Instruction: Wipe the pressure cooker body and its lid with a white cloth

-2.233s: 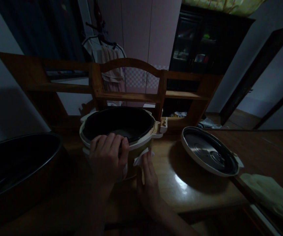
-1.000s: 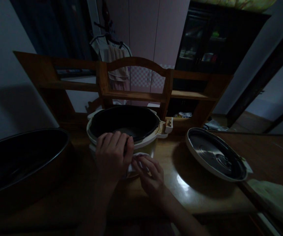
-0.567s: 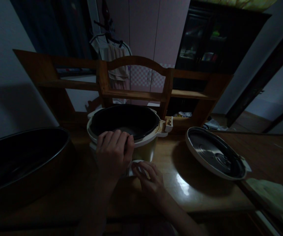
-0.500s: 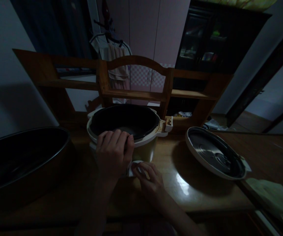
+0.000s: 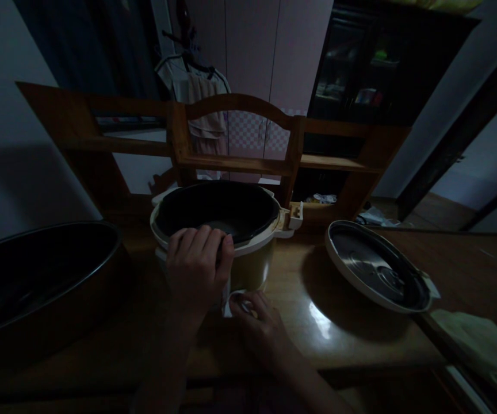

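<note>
In the head view, a rice cooker (image 5: 255,265) with a pale rim and a dark inner pot (image 5: 225,201) stands upright and lidless on the wooden table. My left hand (image 5: 195,265) is closed over the front of its rim. Lower down, at the front foot of the cooker, my right hand (image 5: 262,323) pinches a small white wipe (image 5: 228,305), cloth or paper I cannot tell. Most of the wipe is hidden behind the fingers. The cooker's round lid (image 5: 375,270) lies on the right with its metal underside up, apart from both hands.
A large dark pot (image 5: 50,282) takes up the table's left side. Behind the cooker rises a wooden shelf frame (image 5: 235,164). A pale green cloth (image 5: 481,342) lies at the right edge. Light glints off the tabletop (image 5: 300,339). The room is dim.
My right hand has slipped slightly lower with the white wipe, near the cooker's foot. My left hand stays on the rim. The whole view has shifted a little.
</note>
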`<action>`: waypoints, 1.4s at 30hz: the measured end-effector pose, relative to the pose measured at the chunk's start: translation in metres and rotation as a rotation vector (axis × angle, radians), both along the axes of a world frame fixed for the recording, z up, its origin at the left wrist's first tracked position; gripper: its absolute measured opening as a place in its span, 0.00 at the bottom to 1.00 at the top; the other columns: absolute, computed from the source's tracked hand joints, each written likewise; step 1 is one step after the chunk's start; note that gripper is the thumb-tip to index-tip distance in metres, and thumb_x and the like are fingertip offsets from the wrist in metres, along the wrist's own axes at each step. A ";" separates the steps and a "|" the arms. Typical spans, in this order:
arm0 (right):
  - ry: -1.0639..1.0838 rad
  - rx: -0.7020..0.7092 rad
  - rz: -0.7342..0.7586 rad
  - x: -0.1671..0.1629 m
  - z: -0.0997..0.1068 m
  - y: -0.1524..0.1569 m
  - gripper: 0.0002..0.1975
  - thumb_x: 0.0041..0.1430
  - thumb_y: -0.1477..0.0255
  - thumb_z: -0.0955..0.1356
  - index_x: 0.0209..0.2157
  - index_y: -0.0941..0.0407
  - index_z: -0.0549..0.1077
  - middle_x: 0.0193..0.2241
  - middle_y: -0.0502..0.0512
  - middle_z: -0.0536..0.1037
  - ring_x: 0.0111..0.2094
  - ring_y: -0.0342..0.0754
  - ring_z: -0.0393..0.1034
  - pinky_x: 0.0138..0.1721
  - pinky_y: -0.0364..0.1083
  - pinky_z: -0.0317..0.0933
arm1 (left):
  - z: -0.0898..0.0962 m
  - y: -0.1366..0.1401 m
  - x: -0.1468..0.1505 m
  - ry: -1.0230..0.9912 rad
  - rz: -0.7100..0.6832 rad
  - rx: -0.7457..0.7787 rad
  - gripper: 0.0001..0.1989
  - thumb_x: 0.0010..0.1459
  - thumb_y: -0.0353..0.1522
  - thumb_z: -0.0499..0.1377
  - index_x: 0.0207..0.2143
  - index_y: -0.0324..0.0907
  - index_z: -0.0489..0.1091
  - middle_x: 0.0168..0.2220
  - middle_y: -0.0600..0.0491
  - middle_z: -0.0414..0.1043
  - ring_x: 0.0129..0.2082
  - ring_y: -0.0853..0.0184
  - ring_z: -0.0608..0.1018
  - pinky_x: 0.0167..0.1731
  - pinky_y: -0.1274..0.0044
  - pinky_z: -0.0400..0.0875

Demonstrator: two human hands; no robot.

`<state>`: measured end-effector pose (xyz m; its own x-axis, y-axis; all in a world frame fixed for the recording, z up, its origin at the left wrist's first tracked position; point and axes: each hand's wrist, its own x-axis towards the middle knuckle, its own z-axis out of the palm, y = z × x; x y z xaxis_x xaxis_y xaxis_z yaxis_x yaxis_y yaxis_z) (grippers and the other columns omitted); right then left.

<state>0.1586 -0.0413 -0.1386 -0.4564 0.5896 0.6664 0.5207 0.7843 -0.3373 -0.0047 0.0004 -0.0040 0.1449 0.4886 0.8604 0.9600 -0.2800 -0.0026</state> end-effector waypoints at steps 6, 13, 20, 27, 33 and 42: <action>-0.031 -0.024 -0.018 -0.002 -0.007 -0.004 0.29 0.62 0.86 0.61 0.62 0.53 0.63 0.53 0.61 0.70 0.52 0.52 0.64 0.48 0.50 0.68 | 0.001 0.001 0.001 -0.022 -0.018 -0.011 0.08 0.63 0.34 0.51 0.30 0.44 0.63 0.28 0.52 0.66 0.34 0.62 0.68 0.45 0.66 0.61; -0.103 -0.008 -0.041 -0.002 -0.008 -0.005 0.29 0.61 0.85 0.63 0.63 0.54 0.62 0.51 0.61 0.72 0.50 0.52 0.66 0.44 0.49 0.70 | 0.000 0.000 0.001 -0.030 -0.022 -0.011 0.07 0.62 0.34 0.52 0.30 0.44 0.64 0.28 0.52 0.65 0.34 0.62 0.67 0.45 0.66 0.60; -0.152 -0.013 -0.032 -0.002 -0.009 -0.007 0.30 0.61 0.84 0.65 0.63 0.56 0.61 0.53 0.61 0.71 0.51 0.52 0.66 0.45 0.48 0.71 | 0.001 0.001 0.001 -0.037 -0.038 0.000 0.07 0.62 0.32 0.52 0.29 0.45 0.63 0.27 0.53 0.64 0.33 0.62 0.66 0.45 0.66 0.59; -0.227 0.002 -0.018 -0.003 -0.008 -0.007 0.26 0.63 0.80 0.66 0.62 0.60 0.62 0.53 0.63 0.71 0.52 0.54 0.66 0.45 0.50 0.73 | 0.001 0.001 0.001 -0.028 -0.026 -0.015 0.08 0.62 0.33 0.52 0.29 0.45 0.63 0.28 0.52 0.65 0.34 0.62 0.67 0.45 0.66 0.60; -0.132 0.088 0.017 0.014 0.009 -0.011 0.28 0.64 0.83 0.62 0.65 0.60 0.59 0.53 0.65 0.72 0.54 0.54 0.68 0.47 0.51 0.73 | 0.001 0.000 0.001 -0.041 -0.033 -0.021 0.07 0.62 0.33 0.52 0.29 0.44 0.65 0.28 0.52 0.65 0.34 0.62 0.67 0.45 0.66 0.60; 0.406 0.169 -0.301 0.033 0.065 0.014 0.23 0.64 0.82 0.63 0.57 0.49 0.71 0.47 0.58 0.75 0.47 0.49 0.73 0.45 0.48 0.72 | 0.000 0.001 0.002 -0.034 -0.030 0.009 0.07 0.62 0.33 0.52 0.30 0.45 0.64 0.28 0.52 0.65 0.34 0.62 0.67 0.45 0.66 0.60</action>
